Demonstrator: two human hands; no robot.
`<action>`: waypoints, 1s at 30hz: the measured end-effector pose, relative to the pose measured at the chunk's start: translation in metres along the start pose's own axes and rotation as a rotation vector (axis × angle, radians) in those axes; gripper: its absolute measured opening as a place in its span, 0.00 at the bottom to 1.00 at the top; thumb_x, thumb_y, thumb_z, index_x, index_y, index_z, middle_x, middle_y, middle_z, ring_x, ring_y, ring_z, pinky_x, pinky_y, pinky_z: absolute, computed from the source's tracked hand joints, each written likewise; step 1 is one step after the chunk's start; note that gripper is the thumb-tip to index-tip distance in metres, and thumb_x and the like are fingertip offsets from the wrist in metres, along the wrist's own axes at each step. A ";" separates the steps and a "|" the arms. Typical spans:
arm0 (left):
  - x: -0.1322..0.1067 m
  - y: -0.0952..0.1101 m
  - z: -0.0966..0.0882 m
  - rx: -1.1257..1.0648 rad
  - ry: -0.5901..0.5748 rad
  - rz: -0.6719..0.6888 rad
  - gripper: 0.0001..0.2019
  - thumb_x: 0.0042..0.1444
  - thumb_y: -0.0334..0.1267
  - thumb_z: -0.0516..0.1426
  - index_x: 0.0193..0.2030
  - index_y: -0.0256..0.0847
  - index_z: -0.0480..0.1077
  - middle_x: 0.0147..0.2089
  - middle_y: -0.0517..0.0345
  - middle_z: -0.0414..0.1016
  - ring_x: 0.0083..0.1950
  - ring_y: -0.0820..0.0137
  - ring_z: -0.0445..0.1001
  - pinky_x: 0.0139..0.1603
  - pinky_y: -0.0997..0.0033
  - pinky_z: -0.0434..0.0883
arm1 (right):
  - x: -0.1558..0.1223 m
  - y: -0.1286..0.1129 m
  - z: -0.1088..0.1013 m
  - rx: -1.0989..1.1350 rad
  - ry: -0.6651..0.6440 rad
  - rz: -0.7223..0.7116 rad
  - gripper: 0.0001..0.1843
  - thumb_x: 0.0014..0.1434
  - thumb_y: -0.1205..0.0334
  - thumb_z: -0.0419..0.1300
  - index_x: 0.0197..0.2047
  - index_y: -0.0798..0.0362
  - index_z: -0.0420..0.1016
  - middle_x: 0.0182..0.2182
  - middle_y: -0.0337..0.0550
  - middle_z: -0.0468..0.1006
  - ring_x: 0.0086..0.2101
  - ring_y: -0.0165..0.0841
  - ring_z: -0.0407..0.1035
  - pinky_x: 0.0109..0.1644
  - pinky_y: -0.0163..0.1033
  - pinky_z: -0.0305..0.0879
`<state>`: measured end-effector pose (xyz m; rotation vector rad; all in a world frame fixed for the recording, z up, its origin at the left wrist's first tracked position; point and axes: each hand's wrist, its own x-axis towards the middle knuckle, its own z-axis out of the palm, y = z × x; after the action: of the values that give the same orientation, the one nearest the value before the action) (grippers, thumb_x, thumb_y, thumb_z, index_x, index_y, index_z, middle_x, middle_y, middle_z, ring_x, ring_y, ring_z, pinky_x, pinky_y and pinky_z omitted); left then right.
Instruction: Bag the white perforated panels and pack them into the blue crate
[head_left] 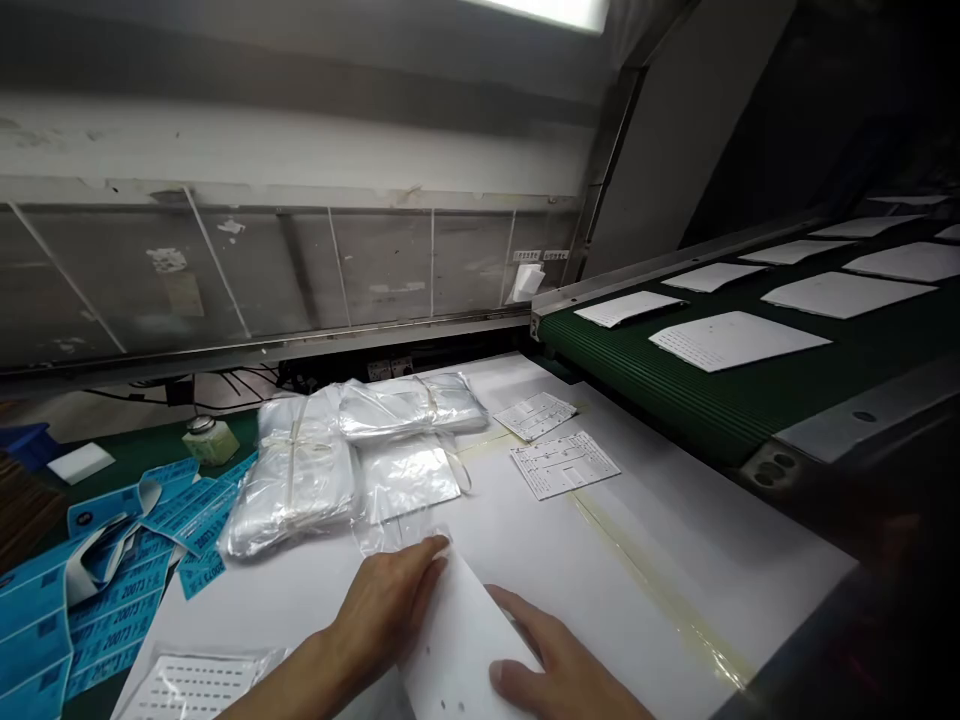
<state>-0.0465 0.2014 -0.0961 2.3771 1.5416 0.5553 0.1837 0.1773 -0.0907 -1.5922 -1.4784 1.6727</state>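
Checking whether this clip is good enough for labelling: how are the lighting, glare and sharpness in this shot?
In the head view, the ceiling light blows out at the top edge; the plastic bundles carry strong glare; deep shadow darkens the lower right beside the right hand; the far green conveyor belt looks slightly soft.

Lower centre of frame: left hand (379, 610) and right hand (562, 670) on a perforated white sheet (457, 645). Left fingers lie over its top edge, right fingers against its side. A clear plastic bag (394, 535) touches the sheet's top edge. Centre: tied bundles of clear bags (292, 480) on the white counter (660, 570). Upper right: more white sheets (739, 340) on a green conveyor belt (675, 390). Lower left: blue printed labels (97, 590).
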 end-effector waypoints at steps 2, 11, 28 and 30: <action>-0.007 0.003 0.004 -0.096 0.000 -0.087 0.17 0.64 0.39 0.41 0.57 0.49 0.61 0.42 0.57 0.78 0.39 0.64 0.77 0.38 0.67 0.70 | -0.007 0.007 -0.006 -0.024 -0.050 -0.022 0.34 0.50 0.58 0.62 0.61 0.41 0.61 0.60 0.40 0.63 0.59 0.45 0.54 0.62 0.48 0.47; -0.035 -0.010 0.005 -0.145 0.082 -0.144 0.17 0.64 0.41 0.43 0.56 0.50 0.64 0.43 0.58 0.78 0.40 0.65 0.76 0.39 0.69 0.70 | -0.004 0.003 0.008 0.252 -0.048 -0.028 0.36 0.48 0.55 0.62 0.61 0.49 0.61 0.56 0.48 0.68 0.53 0.47 0.64 0.53 0.48 0.61; -0.048 0.012 0.007 0.257 0.141 0.389 0.21 0.60 0.26 0.45 0.59 0.46 0.59 0.25 0.61 0.67 0.22 0.72 0.64 0.22 0.73 0.60 | -0.001 0.007 0.044 0.428 0.167 -0.168 0.50 0.52 0.47 0.61 0.67 0.42 0.31 0.54 0.50 0.69 0.51 0.45 0.67 0.53 0.51 0.62; -0.051 0.017 0.003 0.202 0.164 0.436 0.19 0.61 0.31 0.48 0.58 0.47 0.60 0.26 0.60 0.68 0.23 0.72 0.66 0.24 0.73 0.63 | 0.001 0.009 0.045 0.436 0.220 -0.309 0.47 0.52 0.46 0.60 0.66 0.45 0.36 0.53 0.52 0.69 0.50 0.46 0.67 0.52 0.49 0.64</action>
<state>-0.0503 0.1479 -0.1008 2.9143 1.1818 0.7282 0.1465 0.1572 -0.1079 -1.1989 -1.0903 1.4635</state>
